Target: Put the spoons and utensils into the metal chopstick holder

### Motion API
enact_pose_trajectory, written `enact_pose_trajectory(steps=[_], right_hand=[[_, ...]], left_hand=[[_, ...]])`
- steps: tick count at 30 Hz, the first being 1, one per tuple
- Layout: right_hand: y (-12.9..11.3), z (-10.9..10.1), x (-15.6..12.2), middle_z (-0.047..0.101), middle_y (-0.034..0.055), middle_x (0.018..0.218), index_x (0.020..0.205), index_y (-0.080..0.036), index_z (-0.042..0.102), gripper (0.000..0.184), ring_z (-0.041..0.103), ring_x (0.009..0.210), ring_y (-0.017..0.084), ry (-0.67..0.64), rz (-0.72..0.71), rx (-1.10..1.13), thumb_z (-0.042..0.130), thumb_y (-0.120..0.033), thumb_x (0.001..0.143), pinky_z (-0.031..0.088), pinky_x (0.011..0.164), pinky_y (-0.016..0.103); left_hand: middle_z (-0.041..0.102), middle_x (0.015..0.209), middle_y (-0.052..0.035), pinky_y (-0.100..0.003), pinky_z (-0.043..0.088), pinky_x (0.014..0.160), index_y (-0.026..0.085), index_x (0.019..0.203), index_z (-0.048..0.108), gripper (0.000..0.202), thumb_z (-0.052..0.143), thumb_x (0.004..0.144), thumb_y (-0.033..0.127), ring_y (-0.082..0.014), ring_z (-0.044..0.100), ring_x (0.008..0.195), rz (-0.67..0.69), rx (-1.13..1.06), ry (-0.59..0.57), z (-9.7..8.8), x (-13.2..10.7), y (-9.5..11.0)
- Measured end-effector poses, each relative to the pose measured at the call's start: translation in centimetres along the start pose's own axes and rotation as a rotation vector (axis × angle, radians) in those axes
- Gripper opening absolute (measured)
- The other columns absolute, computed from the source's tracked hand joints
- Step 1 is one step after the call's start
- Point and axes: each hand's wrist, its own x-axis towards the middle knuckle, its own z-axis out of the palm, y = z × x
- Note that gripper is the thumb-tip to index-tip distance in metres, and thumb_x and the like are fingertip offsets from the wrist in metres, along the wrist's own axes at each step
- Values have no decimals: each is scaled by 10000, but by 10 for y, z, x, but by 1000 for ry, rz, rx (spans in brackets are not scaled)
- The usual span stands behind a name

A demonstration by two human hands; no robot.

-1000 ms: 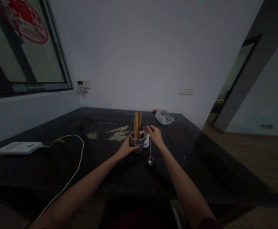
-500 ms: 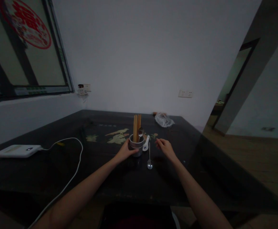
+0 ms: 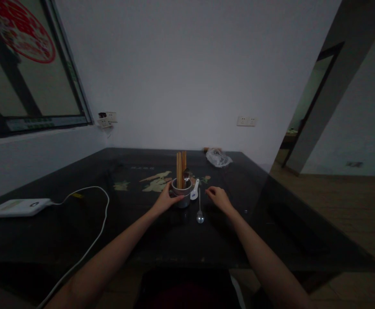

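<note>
My left hand (image 3: pixel 167 201) is wrapped round the near left side of a grey metal cup (image 3: pixel 182 201), its thumb across the front. Several wooden chopsticks (image 3: pixel 181 169) stand upright in the cup, and a shiny metal spoon (image 3: pixel 187 176) leans beside them. On the table, right of the cup, lies a white ceramic spoon (image 3: pixel 194 190). Close by lies a long-handled metal spoon (image 3: pixel 200 216), bowl towards me. Just right of its handle is my right hand (image 3: pixel 218 198), fingers curled together, with nothing visible in them.
The dark glossy table (image 3: pixel 135 240) has a printed flower pattern. A white power bank (image 3: pixel 18 207) lies at the left, its white cable (image 3: pixel 105 214) running to the near edge. A crumpled clear plastic bag (image 3: pixel 218 158) lies at the back by the wall.
The whole view has shifted slightly. My right hand has come a little nearer to the long spoon's handle, its fingers drawn closer together. My left hand keeps its hold on the cup.
</note>
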Motion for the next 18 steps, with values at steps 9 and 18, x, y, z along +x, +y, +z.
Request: enact_pose_trajectory(steps=[9, 18], right_hand=[[1, 4, -1, 728, 64, 838, 831, -208, 708, 136, 656, 769, 192, -43, -19, -21, 588, -271, 817, 411, 648, 250], [-5, -1, -2, 724, 52, 862, 881, -210, 706, 148, 651, 788, 178, -122, -82, -41, 575, -250, 826, 424, 676, 237]], left_hand=[[533, 1246, -105, -378, 415, 998, 224, 1255, 451, 557, 645, 775, 428, -237, 492, 1205, 149, 37, 180, -13, 3, 17], [617, 1042, -80, -368, 471, 909, 186, 1054, 583, 229, 532, 849, 275, -203, 583, 1002, 622, 475, 283, -21, -17, 48]])
